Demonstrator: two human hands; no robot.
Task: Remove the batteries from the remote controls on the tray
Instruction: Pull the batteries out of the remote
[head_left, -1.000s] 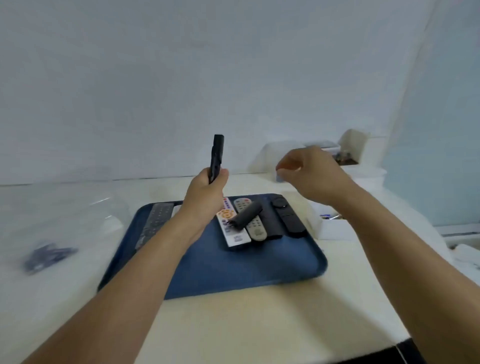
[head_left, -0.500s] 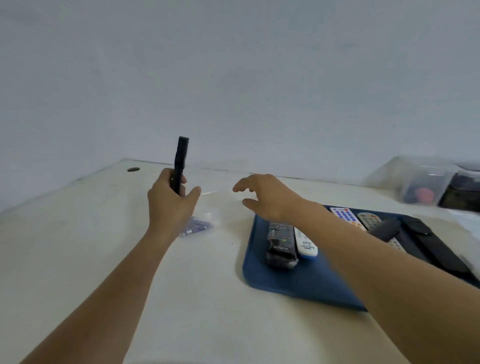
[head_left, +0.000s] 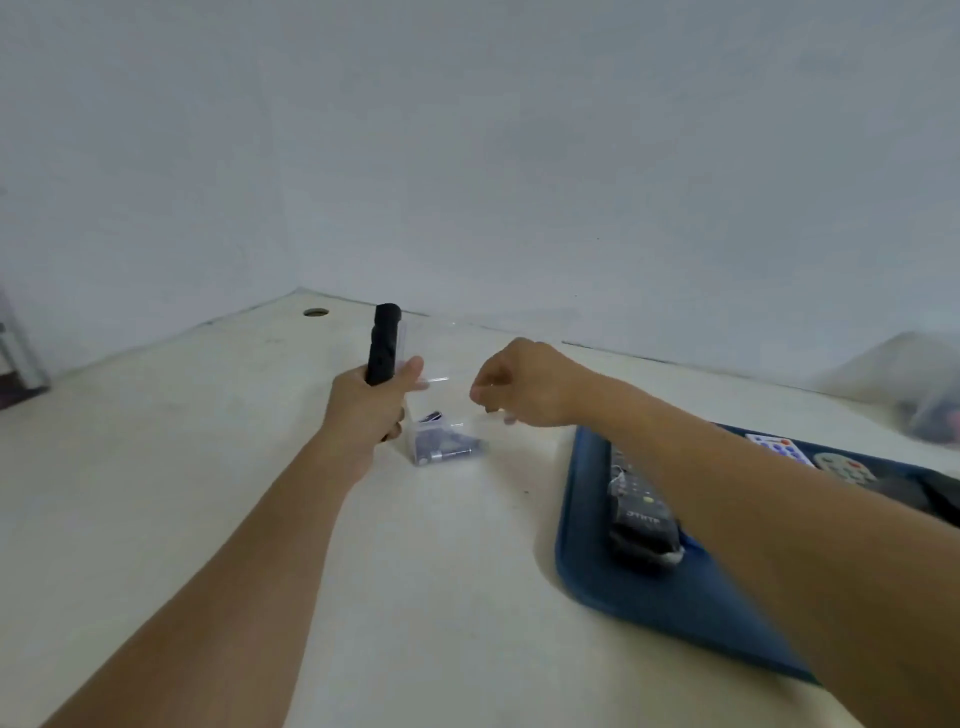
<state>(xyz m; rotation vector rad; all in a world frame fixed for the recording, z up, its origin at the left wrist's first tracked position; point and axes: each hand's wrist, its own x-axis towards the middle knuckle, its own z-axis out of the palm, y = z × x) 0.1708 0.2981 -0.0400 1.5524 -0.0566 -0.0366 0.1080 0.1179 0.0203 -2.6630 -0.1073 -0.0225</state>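
My left hand (head_left: 363, 410) grips a slim black remote (head_left: 383, 343) upright, just left of a clear plastic box (head_left: 467, 431). Several batteries (head_left: 441, 447) lie in the bottom of that box. My right hand (head_left: 524, 384) hovers over the box's right rim with its fingers curled downward; whether they hold anything is hidden. The blue tray (head_left: 597, 577) lies at the right. On it are a black remote (head_left: 639, 512), a white remote with coloured buttons (head_left: 779, 449) and a grey remote (head_left: 844, 467). My right forearm covers part of the tray.
The white table meets the wall in a corner behind the box, with a round cable hole (head_left: 316, 312) near it. A blurred clear container (head_left: 930, 410) stands at the far right. A dark object (head_left: 15, 364) shows at the left edge.
The view has swung left, off the tray and toward the clear box. Both hands moved left with it, the left still holding the black remote, and the right hand came over the box.
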